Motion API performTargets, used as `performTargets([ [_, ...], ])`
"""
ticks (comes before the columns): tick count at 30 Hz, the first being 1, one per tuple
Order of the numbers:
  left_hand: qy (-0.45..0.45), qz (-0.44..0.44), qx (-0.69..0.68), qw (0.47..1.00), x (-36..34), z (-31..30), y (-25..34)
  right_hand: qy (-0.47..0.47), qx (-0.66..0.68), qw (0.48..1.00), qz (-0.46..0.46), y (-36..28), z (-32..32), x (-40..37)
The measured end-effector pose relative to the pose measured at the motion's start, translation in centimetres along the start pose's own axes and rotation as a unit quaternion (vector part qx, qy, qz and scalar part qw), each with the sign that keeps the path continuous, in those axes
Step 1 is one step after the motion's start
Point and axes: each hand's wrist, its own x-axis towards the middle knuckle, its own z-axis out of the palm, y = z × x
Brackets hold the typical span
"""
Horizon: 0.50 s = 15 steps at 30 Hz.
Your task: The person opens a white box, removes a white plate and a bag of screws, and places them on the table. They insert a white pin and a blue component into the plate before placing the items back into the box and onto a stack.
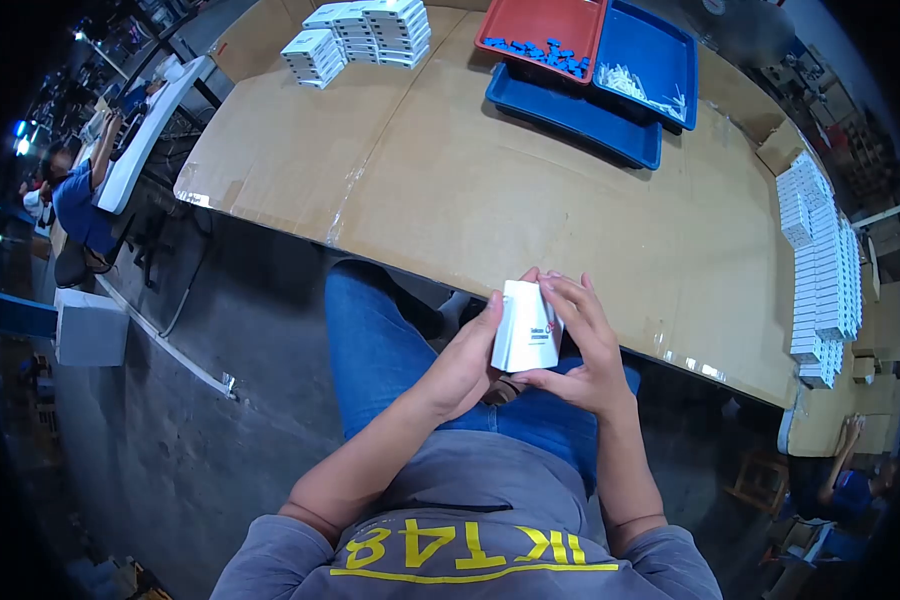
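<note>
Just past the table's near edge, above my lap, I hold a small white printed box in both hands. Dark lettering and a red mark show on its upper face. My left hand grips its left side, with the thumb along the edge. Around the right side curls my right hand, its fingers over the far corner and its thumb by the near edge. The underside of the box and some fingertips are hidden.
A cardboard-covered table lies ahead. At its back stand stacked white boxes, a red tray with blue pieces, a blue tray with white pieces and another blue tray. More white boxes line the right. Other people sit farther off.
</note>
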Motion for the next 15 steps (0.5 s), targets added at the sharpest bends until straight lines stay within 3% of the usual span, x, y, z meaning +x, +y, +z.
performTargets([
  [4,0.046,-0.065,-0.004,0.997,-0.1,0.1,-1.9,0.039,0.039,0.998,-0.018,0.1,0.7,0.2],
  [13,0.116,-0.064,-0.037,0.99,0.4,0.2,-2.9,0.069,0.106,0.991,-0.048,2.0,3.4,-0.9],
  [15,0.084,-0.041,-0.111,0.989,0.7,-0.4,-3.0,0.145,0.33,0.93,0.072,2.4,3.7,-1.4],
])
